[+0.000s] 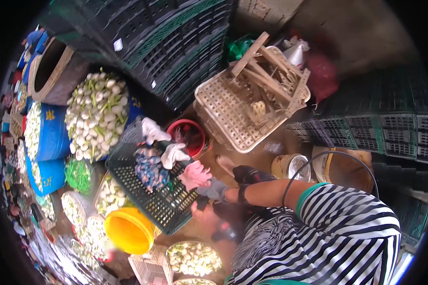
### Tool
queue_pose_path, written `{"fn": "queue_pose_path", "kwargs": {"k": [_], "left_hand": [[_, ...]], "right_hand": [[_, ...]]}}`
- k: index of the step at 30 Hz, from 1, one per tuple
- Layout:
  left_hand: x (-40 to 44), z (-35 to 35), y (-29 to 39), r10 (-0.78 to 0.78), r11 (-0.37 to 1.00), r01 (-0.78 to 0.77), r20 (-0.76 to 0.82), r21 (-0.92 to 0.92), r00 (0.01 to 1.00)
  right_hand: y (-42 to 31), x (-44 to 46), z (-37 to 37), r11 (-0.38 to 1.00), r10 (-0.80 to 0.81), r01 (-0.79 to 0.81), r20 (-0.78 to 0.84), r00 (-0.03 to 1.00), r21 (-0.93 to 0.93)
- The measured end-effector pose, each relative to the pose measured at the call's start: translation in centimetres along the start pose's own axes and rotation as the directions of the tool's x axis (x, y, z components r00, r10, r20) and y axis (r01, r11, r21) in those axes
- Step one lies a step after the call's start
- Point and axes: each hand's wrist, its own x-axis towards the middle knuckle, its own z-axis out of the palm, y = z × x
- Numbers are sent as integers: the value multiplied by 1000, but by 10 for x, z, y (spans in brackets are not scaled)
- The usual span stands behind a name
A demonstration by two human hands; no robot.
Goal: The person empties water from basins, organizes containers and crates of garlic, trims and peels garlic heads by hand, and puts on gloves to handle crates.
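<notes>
A pink glove with a grey cuff is at the end of my right forearm, over the rim of a dark green plastic crate. My right hand seems to be inside it, glove fingers spread. My left hand is just below the cuff, fingers bent around a small dark item that I cannot make out. White gloves with dark cuffs and a bundle of blue patterned cloth lie in the crate.
Blue barrels heaped with peeled white bulbs stand at the left. A yellow bucket and a bulb basket sit below the crate. Above are a red bucket, stacked black crates and a wooden stool on an upturned basket.
</notes>
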Motion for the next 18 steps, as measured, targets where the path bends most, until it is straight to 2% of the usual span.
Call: {"fn": "queue_pose_path", "kwargs": {"k": [1,2,3,4,5,6,7,8,9,10,12,13,14,16,17,18], "left_hand": [[1,-7,-1,26,974,-36,51,221,998],[2,-17,-6,70,898,-106,99,428,993],[1,-24,-9,116,803,-182,150,568,982],[-2,-8,42,-152,922,103,102,373,983],[-2,-8,45,-165,946,119,131,303,978],[-2,-8,47,-178,963,138,159,232,971],[1,-7,60,-157,891,68,166,448,974],[4,-12,47,-161,935,79,216,345,963],[5,-12,49,-356,905,393,215,-164,910],[6,-13,53,-490,549,571,318,-610,812],[15,-26,42,-703,352,787,413,-506,580],[20,-35,36,-782,232,865,444,-445,439],[21,-46,46,-780,311,891,448,-330,437],[23,-69,81,-778,446,892,460,-74,428],[33,-75,93,-739,533,843,444,-72,506],[47,-72,107,-707,654,756,364,10,606]], "right_hand": [[6,1,-1,994,-80,76,45,996,75],[13,9,0,863,-298,352,197,934,-363],[21,18,1,481,-493,573,335,803,-664],[30,23,4,362,-566,616,360,741,-700],[38,27,5,388,-566,604,337,752,-697],[44,29,7,521,-521,535,248,817,-666],[52,32,11,703,-418,399,111,902,-589],[53,31,15,853,-272,224,-36,962,-472],[41,26,19,928,-146,81,-153,977,-365],[27,19,22,983,93,-133,-283,955,-125],[45,27,20,966,-28,-32,-227,973,-258],[55,31,22,961,-37,-26,-222,974,-274],[57,32,23,957,-46,-19,-216,975,-291],[44,27,24,968,36,-100,-267,963,-231],[50,25,26,994,60,-82,-277,959,-70],[58,23,30,998,40,-27,-280,959,50]]}}
